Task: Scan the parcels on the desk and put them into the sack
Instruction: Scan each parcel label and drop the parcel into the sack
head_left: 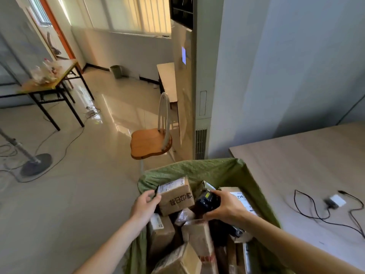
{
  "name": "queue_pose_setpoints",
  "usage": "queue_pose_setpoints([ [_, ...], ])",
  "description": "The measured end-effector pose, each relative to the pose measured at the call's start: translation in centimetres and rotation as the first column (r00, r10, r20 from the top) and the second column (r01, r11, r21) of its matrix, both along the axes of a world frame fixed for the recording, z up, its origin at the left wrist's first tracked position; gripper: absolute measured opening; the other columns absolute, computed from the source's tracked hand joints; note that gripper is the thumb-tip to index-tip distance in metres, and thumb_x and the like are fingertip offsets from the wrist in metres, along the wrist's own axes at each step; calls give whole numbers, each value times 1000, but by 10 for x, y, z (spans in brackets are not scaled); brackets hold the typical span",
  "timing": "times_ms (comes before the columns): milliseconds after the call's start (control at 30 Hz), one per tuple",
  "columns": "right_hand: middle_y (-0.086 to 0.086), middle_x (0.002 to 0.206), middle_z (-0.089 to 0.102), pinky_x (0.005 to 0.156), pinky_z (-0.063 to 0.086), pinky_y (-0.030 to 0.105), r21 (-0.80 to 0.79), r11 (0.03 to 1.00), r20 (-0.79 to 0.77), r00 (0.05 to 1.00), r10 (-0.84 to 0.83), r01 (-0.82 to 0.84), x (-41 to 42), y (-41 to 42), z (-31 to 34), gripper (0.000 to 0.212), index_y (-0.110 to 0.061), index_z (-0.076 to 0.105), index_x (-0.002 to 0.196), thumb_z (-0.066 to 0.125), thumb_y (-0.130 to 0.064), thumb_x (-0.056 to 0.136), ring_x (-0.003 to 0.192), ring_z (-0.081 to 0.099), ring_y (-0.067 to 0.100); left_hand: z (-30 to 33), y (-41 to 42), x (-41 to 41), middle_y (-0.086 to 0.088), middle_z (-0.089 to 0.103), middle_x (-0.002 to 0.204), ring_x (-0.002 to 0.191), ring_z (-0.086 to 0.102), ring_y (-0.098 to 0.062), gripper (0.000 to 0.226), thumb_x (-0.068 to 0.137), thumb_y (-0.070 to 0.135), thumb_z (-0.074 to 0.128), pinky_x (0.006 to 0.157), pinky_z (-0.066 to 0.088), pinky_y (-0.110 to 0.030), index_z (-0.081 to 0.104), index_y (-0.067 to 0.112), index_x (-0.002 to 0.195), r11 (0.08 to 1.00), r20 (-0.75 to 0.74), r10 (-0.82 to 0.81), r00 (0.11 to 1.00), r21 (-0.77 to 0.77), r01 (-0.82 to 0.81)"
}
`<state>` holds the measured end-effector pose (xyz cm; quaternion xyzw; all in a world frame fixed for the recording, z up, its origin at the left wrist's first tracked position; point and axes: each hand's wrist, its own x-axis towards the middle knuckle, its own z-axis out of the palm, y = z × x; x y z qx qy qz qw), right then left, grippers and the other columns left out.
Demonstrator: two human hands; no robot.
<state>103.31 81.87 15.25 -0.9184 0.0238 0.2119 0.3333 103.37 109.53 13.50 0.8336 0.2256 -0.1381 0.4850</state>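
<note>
Sack bottom beyond frame edge

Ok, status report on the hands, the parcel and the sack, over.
Left hand grips brown cardboard parcel over open green woven sack. Right hand holds black handheld scanner. Nothing blocking.

One green sack stands open beside the bench, and at least seven cardboard parcels show inside it; deeper ones are hidden. Two hands reach over the sack, with one black scanner above the parcels. One wooden chair stands beyond the sack, and one adapter with its cable lies on the bench.
</note>
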Motion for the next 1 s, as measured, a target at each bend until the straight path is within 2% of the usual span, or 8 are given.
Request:
queue_pose_setpoints([
  [133, -11, 106, 69, 87, 56, 29, -42, 998, 15, 999, -51, 52, -14, -12, 23, 67, -33, 66, 120, 93, -47, 59, 98, 65, 11, 17, 5, 5, 1, 53, 144, 133, 49, -21, 42, 98, 40, 60, 106, 42, -36, 55, 26, 138, 976, 48, -199, 979, 95, 193],
  [267, -14, 110, 70, 85, 56, 28, -133, 978, 77, 986, -151, 160, -42, -37, 59, 90, -40, 62, 133, 81, -64, 49, 100, 66, 9, 48, -16, 19, 6, 51, 147, 136, 46, -18, 41, 98, 39, 61, 106, 39, -36, 57, 30, 137, 919, 168, -386, 907, 157, 362],
  [433, -10, 110, 71, 89, 59, 31, -161, 926, 134, 937, -324, 343, -107, -86, 111, 88, -37, 59, 136, 84, -62, 56, 98, 67, 10, 95, -80, 18, 5, 38, 157, 146, 34, -19, 48, 91, 46, 67, 117, 28, -43, 57, 34, 137, 792, 305, -607, 734, 156, 590],
  [567, -8, 105, 71, 78, 59, 28, -155, 827, 216, 836, -505, 540, -178, -132, 157, 95, -33, 58, 136, 81, -66, 50, 88, 67, 10, 138, -154, -5, 5, 42, 156, 144, 38, -19, 61, 89, 48, 69, 116, 31, -40, 50, 32, 145, 658, 355, -733, 580, 156, 737],
  [700, -7, 105, 71, 72, 53, 24, -145, 660, 275, 671, -689, 737, -276, -173, 202, 73, -31, 61, 126, 89, -54, 62, 90, 67, 12, 180, -240, -59, 3, 48, 151, 140, 43, -20, 76, 84, 51, 74, 112, 35, -39, 41, 32, 150, 497, 388, -823, 416, 135, 857],
  [833, -13, 103, 72, 73, 52, 26, -152, 414, 315, 441, -840, 897, -403, -209, 240, 76, -39, 63, 120, 83, -61, 50, 95, 67, 14, 217, -336, -136, 0, 52, 148, 136, 48, -19, 104, 58, 71, 79, 112, 40, -40, 43, 35, 149, 302, 430, -875, 222, 127, 945],
  [933, -13, 105, 71, 79, 55, 28, -139, 236, 352, 270, -896, 962, -512, -232, 261, 76, -38, 65, 123, 85, -60, 53, 97, 67, 15, 246, -405, -220, -4, 54, 146, 135, 50, -17, 94, 66, 46, 90, 108, 39, -31, 46, 30, 148, 130, 463, -886, 37, 171, 977],
  [1000, -12, 103, 69, 79, 54, 27, -140, 110, 373, 155, -915, 984, -588, -240, 271, 74, -38, 65, 123, 86, -59, 55, 95, 65, 15, 259, -446, -284, -3, 55, 145, 133, 52, -19, 91, 69, 45, 89, 108, 41, -32, 46, 29, 149, 21, 477, -875, -83, 208, 978],
])
